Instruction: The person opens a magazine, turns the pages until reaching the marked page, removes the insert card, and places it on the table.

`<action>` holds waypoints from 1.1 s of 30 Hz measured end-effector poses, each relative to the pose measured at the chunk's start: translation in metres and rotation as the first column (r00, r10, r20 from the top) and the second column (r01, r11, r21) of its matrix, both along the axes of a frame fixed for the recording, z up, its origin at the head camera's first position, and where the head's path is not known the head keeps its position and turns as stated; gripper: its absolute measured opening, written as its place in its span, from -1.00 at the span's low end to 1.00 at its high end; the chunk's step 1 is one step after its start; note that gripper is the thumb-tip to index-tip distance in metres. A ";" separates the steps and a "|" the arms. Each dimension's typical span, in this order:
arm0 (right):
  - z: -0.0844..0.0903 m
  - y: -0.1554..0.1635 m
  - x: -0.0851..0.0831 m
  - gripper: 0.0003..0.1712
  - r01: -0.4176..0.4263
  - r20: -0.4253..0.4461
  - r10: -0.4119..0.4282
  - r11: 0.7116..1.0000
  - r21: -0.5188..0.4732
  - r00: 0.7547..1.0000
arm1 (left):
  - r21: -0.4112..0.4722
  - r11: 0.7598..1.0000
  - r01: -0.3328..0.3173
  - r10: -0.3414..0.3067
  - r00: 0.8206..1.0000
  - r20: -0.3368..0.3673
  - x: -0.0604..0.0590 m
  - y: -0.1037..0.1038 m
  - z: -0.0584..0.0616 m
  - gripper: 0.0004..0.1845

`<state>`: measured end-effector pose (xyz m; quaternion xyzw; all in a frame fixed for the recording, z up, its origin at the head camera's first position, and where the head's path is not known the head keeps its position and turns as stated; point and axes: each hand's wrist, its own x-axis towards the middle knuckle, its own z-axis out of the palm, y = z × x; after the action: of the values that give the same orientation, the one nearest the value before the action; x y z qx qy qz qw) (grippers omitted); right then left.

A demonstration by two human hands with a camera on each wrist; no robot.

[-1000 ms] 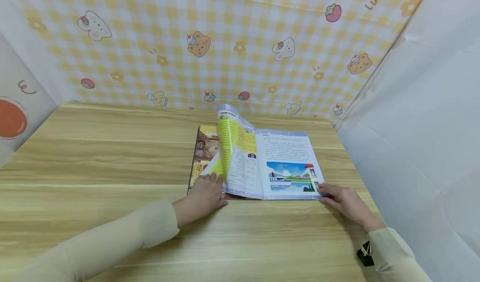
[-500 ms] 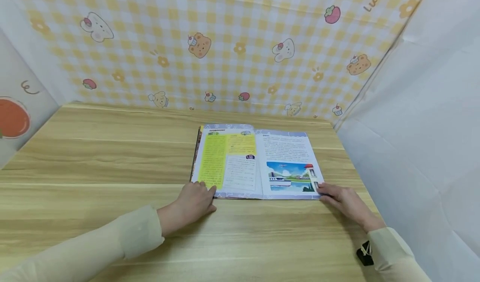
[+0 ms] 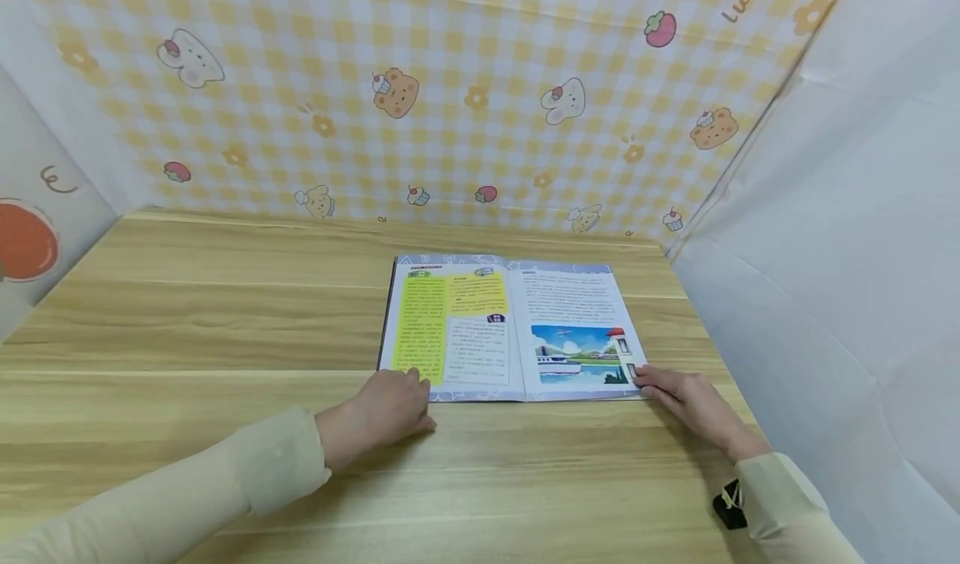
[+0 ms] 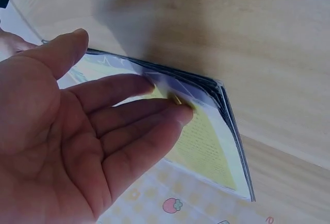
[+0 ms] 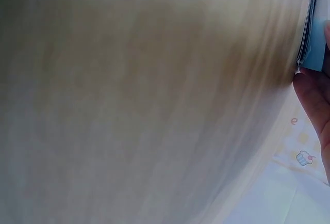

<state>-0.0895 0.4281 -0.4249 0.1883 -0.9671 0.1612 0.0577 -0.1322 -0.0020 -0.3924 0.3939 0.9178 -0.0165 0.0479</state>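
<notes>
An open book [image 3: 480, 351] lies flat on the table, its left page carrying green and yellow text blocks. On its right page is a colour picture [image 3: 577, 354] of a white boat on water. My left hand [image 3: 382, 410] is at the lower left corner; the left wrist view shows its relaxed fingers [image 4: 129, 113] over the page and the thumb apart from the edge. At the lower right corner, my right hand [image 3: 693, 410] pinches the book's edge, with the thumb [image 5: 312, 97] at the pages' corner in the right wrist view.
The wooden table [image 3: 225, 314] extends left of the book and in front of it. A yellow checked cloth [image 3: 480, 139] with cartoon animals hangs behind, and a white sheet [image 3: 840, 256] rises on the right. Beside the right sleeve is a small black object [image 3: 729, 506].
The curling left page has come down flat to the left, covering the brown picture beneath. My left hand has moved slightly left; the right hand stays at its corner.
</notes>
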 end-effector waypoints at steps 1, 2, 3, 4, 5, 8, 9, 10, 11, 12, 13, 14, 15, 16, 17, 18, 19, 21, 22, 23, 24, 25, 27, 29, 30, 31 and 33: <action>0.000 0.000 0.000 -0.75 -0.008 -0.007 0.008 1.000 0.000 1.000 | 0.004 1.000 0.000 0.000 1.000 0.006 0.000 0.000 0.000 -0.57; 0.001 0.001 0.000 -0.75 -0.014 -0.012 0.014 1.000 -0.001 1.000 | 0.004 1.000 -0.001 0.001 1.000 0.012 0.000 0.000 0.001 -0.57; 0.001 0.001 -0.001 -0.75 -0.017 -0.015 0.017 1.000 -0.003 1.000 | 0.009 1.000 -0.001 0.001 1.000 0.018 -0.001 0.000 0.001 -0.58; 0.001 0.002 -0.001 -0.75 -0.016 -0.011 0.016 1.000 -0.007 1.000 | 0.015 1.000 -0.002 0.002 1.000 0.023 -0.001 0.000 0.001 -0.58; 0.001 0.003 -0.001 -0.74 -0.010 0.001 0.010 1.000 -0.013 1.000 | 0.015 1.000 -0.001 0.001 1.000 0.027 -0.001 0.000 0.002 -0.59; 0.002 0.007 -0.003 -0.73 0.018 0.060 -0.016 0.999 -0.031 0.998 | 0.008 1.000 -0.001 0.001 1.000 0.027 -0.002 0.000 0.002 -0.62; 0.002 0.008 -0.003 -0.73 0.026 0.076 -0.023 0.999 -0.036 0.997 | 0.004 1.000 0.000 0.000 1.000 0.021 -0.002 0.000 0.002 -0.63; 0.003 0.008 -0.004 -0.73 0.033 0.094 -0.030 0.999 -0.039 0.995 | -0.002 1.000 0.002 -0.002 1.000 0.013 -0.002 0.000 0.002 -0.64; 0.003 0.009 -0.004 -0.73 0.039 0.111 -0.034 0.998 -0.044 0.993 | -0.008 1.000 0.005 -0.005 1.000 0.005 -0.002 0.000 0.001 -0.64; 0.003 0.009 -0.005 -0.73 0.043 0.123 -0.037 0.998 -0.046 0.992 | -0.012 1.000 0.008 -0.008 1.000 -0.004 -0.003 0.000 0.001 -0.65; 0.003 0.010 -0.005 -0.73 0.045 0.127 -0.039 0.998 -0.045 0.991 | -0.015 1.000 0.013 -0.013 1.000 -0.012 -0.002 -0.001 0.001 -0.66; 0.003 0.010 -0.005 -0.73 0.046 0.129 -0.040 0.998 -0.045 0.991 | -0.014 1.000 0.016 -0.017 1.000 -0.018 -0.002 -0.001 0.001 -0.66; 0.003 0.010 -0.005 -0.73 0.046 0.130 -0.040 0.998 -0.046 0.991 | -0.017 1.000 0.021 -0.021 0.999 -0.026 -0.002 -0.001 0.000 -0.66; 0.003 0.010 -0.005 -0.72 0.048 0.135 -0.041 0.998 -0.047 0.990 | -0.021 1.000 0.023 -0.024 0.999 -0.030 -0.002 -0.001 0.000 -0.66; 0.003 0.009 -0.005 -0.72 0.049 0.137 -0.042 0.998 -0.049 0.990 | -0.024 0.999 0.024 -0.025 0.999 -0.035 -0.002 -0.001 0.000 -0.66; 0.003 0.009 -0.005 -0.72 0.048 0.134 -0.041 0.998 -0.049 0.990 | -0.027 0.999 0.024 -0.025 0.999 -0.038 -0.002 -0.001 0.000 -0.66; 0.003 0.009 -0.005 -0.73 0.046 0.132 -0.039 0.998 -0.050 0.990 | -0.029 0.999 0.023 -0.024 0.999 -0.039 -0.002 -0.001 -0.001 -0.66; 0.002 0.008 -0.005 -0.73 0.039 0.126 -0.032 0.998 -0.049 0.992 | -0.034 0.999 0.021 -0.023 0.999 -0.043 -0.002 -0.001 -0.001 -0.66; 0.002 0.008 -0.004 -0.73 0.036 0.123 -0.030 0.998 -0.050 0.992 | -0.035 0.999 0.021 -0.022 0.999 -0.044 -0.002 -0.001 -0.001 -0.65; 0.002 0.008 -0.004 -0.73 0.032 0.118 -0.026 0.998 -0.048 0.993 | -0.034 0.999 0.020 -0.021 0.999 -0.045 -0.002 -0.001 -0.001 -0.65; 0.002 0.008 -0.004 -0.73 0.029 0.115 -0.023 0.998 -0.048 0.993 | -0.032 0.999 0.018 -0.020 0.999 -0.044 -0.002 -0.001 -0.001 -0.65; 0.002 0.008 -0.004 -0.73 0.027 0.116 -0.021 0.998 -0.048 0.993 | -0.030 0.999 0.018 -0.019 0.999 -0.045 -0.002 -0.001 -0.001 -0.65; 0.002 0.008 -0.005 -0.73 0.023 0.111 -0.017 0.999 -0.045 0.994 | -0.025 1.000 0.019 -0.020 0.998 -0.051 -0.001 -0.001 -0.001 -0.64; 0.002 0.009 -0.006 -0.73 0.019 0.109 -0.014 0.999 -0.042 0.994 | -0.020 1.000 0.020 -0.021 0.998 -0.061 -0.001 -0.001 -0.001 -0.64; 0.002 0.009 -0.006 -0.73 0.018 0.110 -0.014 0.999 -0.039 0.994 | -0.017 1.000 0.020 -0.021 0.998 -0.065 -0.001 -0.001 -0.002 -0.63; 0.003 0.009 -0.006 -0.73 0.019 0.112 -0.015 0.999 -0.034 0.994 | -0.014 1.000 0.020 -0.021 0.997 -0.070 -0.001 -0.001 -0.002 -0.63; 0.004 0.009 -0.007 -0.73 0.024 0.120 -0.020 0.999 -0.028 0.993 | -0.008 1.000 0.019 -0.019 0.997 -0.074 -0.002 -0.001 -0.003 -0.62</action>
<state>-0.0966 0.4375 -0.4207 0.1667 -0.9683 0.1858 0.0041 -0.1338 -0.0028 -0.3950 0.4014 0.9151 -0.0348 0.0149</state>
